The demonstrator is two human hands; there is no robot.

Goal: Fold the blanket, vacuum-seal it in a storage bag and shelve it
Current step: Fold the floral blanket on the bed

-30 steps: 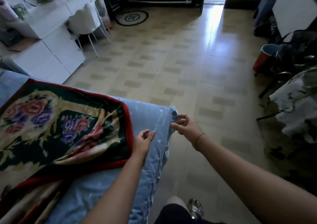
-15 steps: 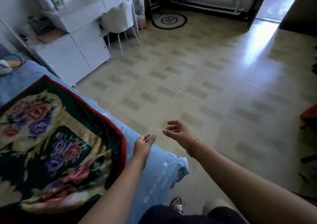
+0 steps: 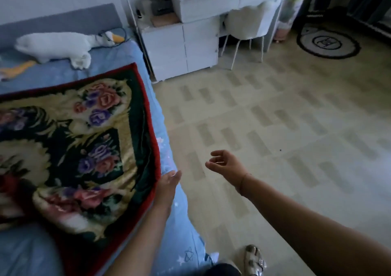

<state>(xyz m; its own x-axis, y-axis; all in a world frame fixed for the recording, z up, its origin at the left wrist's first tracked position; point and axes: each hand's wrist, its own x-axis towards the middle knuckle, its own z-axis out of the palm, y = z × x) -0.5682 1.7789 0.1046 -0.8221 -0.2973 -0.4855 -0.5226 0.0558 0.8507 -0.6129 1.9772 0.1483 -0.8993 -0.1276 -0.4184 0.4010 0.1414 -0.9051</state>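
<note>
1. Pale tiled floor fills the right side of a dim bedroom; a bed with a light-blue sheet takes up the left.
2. Spread flat on that bed lies the floral plush blanket with a dark green ground and red border; its left part is cut off by the frame edge.
3. Beyond it, a white stuffed goose toy rests near the grey headboard.
4. Left hand lies flat, fingers extended, touching the blanket's red edge, grasping nothing.
5. Right hand hovers over the floor, loosely curled and empty.
6. White drawer worktop and fluffy white chair stand behind, blurred.
</note>
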